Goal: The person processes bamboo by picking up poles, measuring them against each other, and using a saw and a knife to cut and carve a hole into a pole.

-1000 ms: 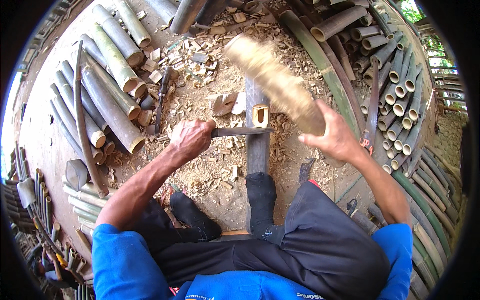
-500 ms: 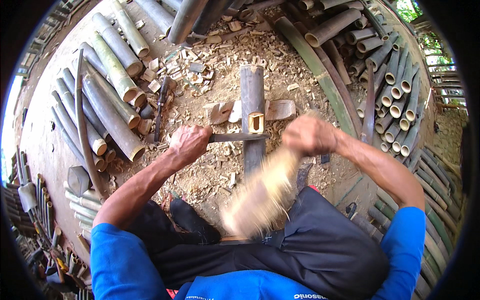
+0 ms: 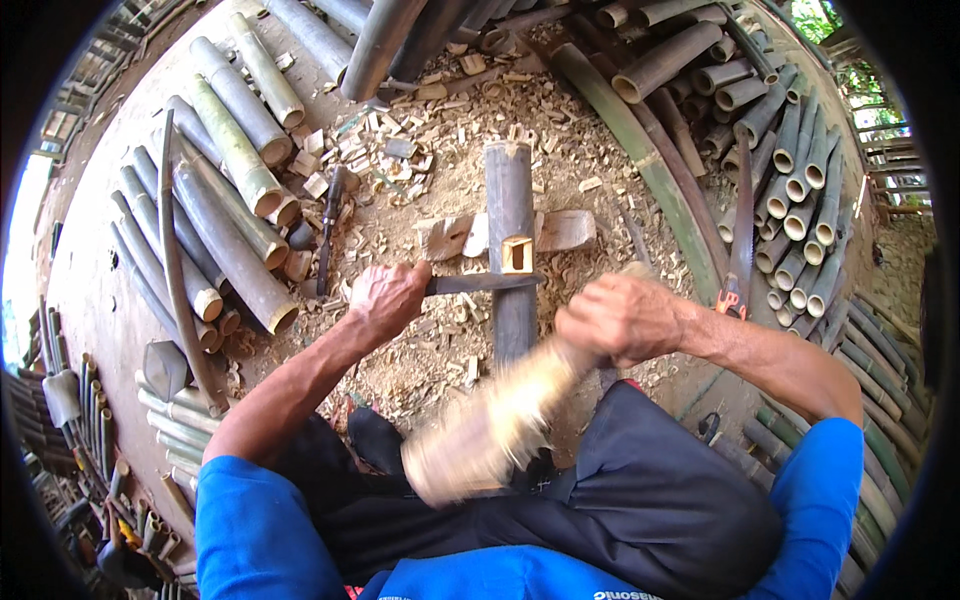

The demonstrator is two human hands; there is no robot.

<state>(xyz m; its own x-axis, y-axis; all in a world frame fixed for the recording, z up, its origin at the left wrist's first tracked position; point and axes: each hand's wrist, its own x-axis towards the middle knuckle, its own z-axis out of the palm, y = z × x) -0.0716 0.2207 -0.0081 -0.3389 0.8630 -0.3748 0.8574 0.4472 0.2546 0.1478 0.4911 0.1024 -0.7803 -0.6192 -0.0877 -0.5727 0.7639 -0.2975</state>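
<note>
My left hand (image 3: 388, 300) is closed round the handle of a knife, its dark blade (image 3: 480, 283) lying across a grey bamboo tube (image 3: 511, 190). The blade rests at the near edge of a squarish cut-out (image 3: 517, 256) with pale edges and a dark opening in the tube's top. Under the tube sits a notched wooden block (image 3: 565, 230). On the right, my right hand (image 3: 625, 320) grips the narrow end of a pale wooden mallet (image 3: 490, 420). Its thick head, smeared by motion, hangs over my lap, apart from the knife.
Wood chips (image 3: 400, 385) cover the ground around the tube. Cut bamboo tubes (image 3: 235, 245) lie at the left, with more stacked bamboo (image 3: 800, 200) at the right. A dark chisel-like tool (image 3: 331, 225) lies left of the tube; a saw with an orange handle (image 3: 733, 302) stands at the right.
My right hand has come down and nearer to me, and the mallet head has swung left over my lap. The knife stays across the tube; the whole view has shifted slightly.
</note>
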